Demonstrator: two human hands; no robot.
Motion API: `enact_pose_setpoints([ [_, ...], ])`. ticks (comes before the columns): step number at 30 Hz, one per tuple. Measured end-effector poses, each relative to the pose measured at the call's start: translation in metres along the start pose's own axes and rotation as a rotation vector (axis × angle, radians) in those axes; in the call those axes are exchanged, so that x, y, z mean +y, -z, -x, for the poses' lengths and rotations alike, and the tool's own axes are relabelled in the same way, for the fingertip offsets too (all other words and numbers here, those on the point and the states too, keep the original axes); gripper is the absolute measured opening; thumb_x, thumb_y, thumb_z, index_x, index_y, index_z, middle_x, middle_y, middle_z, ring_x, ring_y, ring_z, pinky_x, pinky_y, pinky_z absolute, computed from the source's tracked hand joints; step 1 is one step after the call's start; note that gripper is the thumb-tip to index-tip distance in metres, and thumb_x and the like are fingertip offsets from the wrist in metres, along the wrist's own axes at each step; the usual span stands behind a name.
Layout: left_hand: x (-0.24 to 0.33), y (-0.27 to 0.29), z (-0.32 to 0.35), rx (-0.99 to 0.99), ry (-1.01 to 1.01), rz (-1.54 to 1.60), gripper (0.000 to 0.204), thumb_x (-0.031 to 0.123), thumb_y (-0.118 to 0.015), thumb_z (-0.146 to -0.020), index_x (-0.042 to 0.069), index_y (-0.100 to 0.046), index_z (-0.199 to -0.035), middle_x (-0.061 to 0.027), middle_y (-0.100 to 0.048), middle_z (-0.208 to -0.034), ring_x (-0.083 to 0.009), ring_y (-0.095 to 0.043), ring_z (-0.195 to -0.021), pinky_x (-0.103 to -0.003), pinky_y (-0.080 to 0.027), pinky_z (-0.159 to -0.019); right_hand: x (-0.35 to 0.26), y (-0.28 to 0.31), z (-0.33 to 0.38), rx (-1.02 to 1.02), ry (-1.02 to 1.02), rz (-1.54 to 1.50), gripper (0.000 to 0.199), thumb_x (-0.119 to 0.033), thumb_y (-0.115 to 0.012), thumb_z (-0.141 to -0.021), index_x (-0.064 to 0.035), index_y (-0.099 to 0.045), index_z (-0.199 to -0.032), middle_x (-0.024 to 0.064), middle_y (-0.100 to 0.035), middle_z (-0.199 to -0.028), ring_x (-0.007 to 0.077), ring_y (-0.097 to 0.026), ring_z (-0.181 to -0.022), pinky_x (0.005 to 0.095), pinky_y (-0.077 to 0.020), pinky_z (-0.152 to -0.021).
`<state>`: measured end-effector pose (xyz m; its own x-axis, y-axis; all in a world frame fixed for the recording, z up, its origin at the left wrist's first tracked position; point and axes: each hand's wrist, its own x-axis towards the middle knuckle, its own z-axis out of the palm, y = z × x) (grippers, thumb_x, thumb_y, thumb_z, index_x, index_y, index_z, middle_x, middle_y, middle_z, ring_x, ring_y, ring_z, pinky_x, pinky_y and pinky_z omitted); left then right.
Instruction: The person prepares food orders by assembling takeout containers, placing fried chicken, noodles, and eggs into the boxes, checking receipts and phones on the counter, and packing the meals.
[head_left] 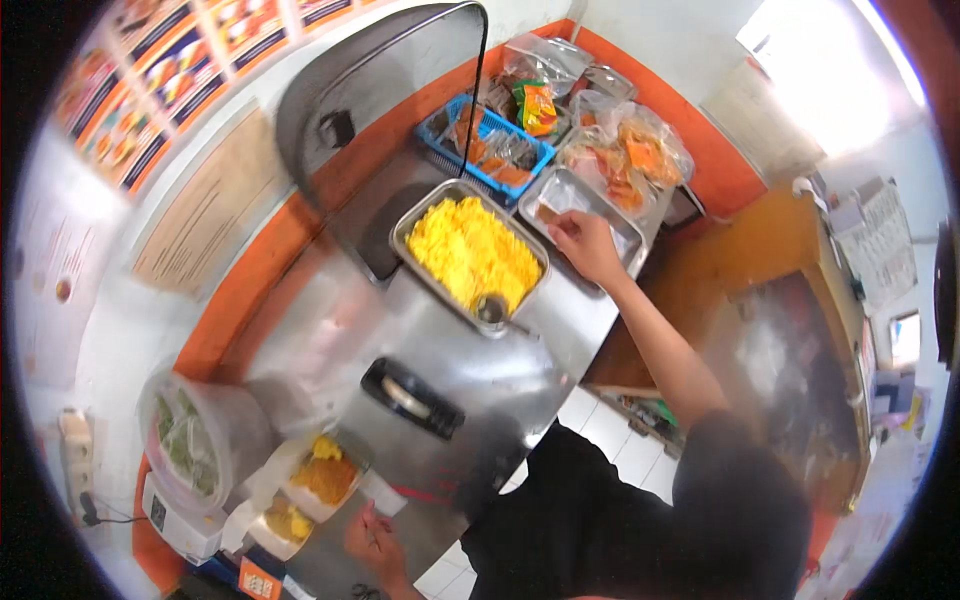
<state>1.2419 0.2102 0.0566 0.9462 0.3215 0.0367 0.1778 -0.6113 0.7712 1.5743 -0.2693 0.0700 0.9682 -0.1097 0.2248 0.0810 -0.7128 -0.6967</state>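
Note:
My right hand (588, 248) reaches over a shallow metal tray (628, 222) at the far right of the counter. Its fingers are closed, with a small flat brown piece (546, 213) at their tips. Beside that tray stands a deeper metal pan (403, 222) of yellow, rice-like food (468, 250), with a metal scoop (491, 308) in its near corner. My left hand (376, 548) is low at the near edge, fingers pinched together; what they hold, if anything, is unclear. Just beyond it are two open paper boxes (322, 508) with yellow and golden-brown food.
A black tray-like object (412, 397) lies mid-counter. A clear tub (205, 440) with green leaves stands at the left. Behind the pan are a blue basket (490, 140) of packets and several plastic bags (630, 150). A dark-framed clear screen (375, 85) rises by the wall.

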Motion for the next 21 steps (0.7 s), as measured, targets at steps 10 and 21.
enact_pose_setpoints([
  [10, 0.137, -0.205, 0.016, -0.178, 0.424, 0.290, 0.023, 0.016, -0.062, -0.100, -0.003, -0.064, -0.115, -0.0084, -0.065, -0.080, -0.0153, -0.065, -0.072, -0.030, -0.056, -0.062, 0.170, -0.118, -0.352, 0.147, 0.297, 0.321, 0.026, -0.012, -0.071, -0.081, 0.0046, -0.061, -0.099, 0.0292, -0.066, -0.093, 0.0464, -0.065, -0.094, 0.0537, -0.0540, -0.079],
  [21, 0.169, -0.227, 0.018, 0.117, 0.668, 0.378, 0.025, 0.016, -0.065, -0.099, -0.002, -0.061, -0.115, -0.0085, -0.064, -0.084, -0.0153, -0.066, -0.078, -0.030, -0.055, -0.066, 0.188, -0.113, -0.402, 0.091, 0.181, 0.436, 0.016, -0.007, -0.062, -0.083, 0.0021, -0.069, -0.093, 0.0237, -0.071, -0.091, 0.0410, -0.070, -0.086, 0.0476, -0.0556, -0.077],
])
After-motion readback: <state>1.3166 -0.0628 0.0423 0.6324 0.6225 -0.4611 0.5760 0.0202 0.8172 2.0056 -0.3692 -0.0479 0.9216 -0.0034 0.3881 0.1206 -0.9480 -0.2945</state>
